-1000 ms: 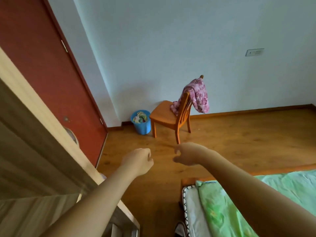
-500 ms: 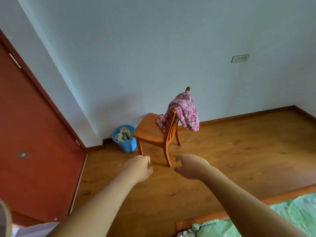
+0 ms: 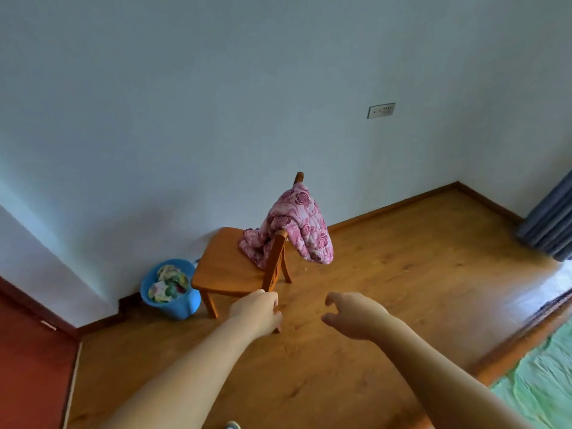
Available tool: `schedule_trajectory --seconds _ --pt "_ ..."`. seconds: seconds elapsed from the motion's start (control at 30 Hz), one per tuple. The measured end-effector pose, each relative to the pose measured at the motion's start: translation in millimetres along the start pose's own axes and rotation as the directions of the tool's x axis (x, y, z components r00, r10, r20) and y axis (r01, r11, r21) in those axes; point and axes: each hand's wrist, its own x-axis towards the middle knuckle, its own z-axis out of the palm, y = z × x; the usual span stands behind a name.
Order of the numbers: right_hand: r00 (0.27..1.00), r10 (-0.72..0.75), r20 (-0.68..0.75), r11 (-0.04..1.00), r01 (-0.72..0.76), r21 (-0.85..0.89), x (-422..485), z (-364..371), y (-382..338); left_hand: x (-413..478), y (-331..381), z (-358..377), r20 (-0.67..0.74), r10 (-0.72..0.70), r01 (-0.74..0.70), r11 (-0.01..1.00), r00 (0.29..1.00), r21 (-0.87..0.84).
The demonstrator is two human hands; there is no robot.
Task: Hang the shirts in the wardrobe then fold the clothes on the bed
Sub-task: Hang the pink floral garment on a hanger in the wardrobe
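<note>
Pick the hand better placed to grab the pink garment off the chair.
Right, probably. The right hand is open with fingers spread, on the side where the pink garment hangs over the chair back. The left hand is curled shut.

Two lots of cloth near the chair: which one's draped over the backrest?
The pink rose-print fabric: it hangs over the wooden chair backrest, one end trailing onto the seat. The other lot, multicoloured cloth, sits bundled in the blue bucket beside the chair.
</note>
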Motion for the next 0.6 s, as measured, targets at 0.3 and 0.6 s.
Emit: schedule_trajectory --seconds 0.3,0.6 --pt "0.997 -0.019 -0.07 1.0 0.021 0.019 139.3 -40.5 -90.5 99.4 -128.5 -67.5 -0.023 -0.002 0.001 1.0 1.0 -0.008" --pt "0.995 0.06 -0.078 0.996 -0.054 0.075 230.2 -71.7 -58.7 215.5 -115.4 -89.6 -0.06 0.055 -0.06 0.994 0.997 -0.087"
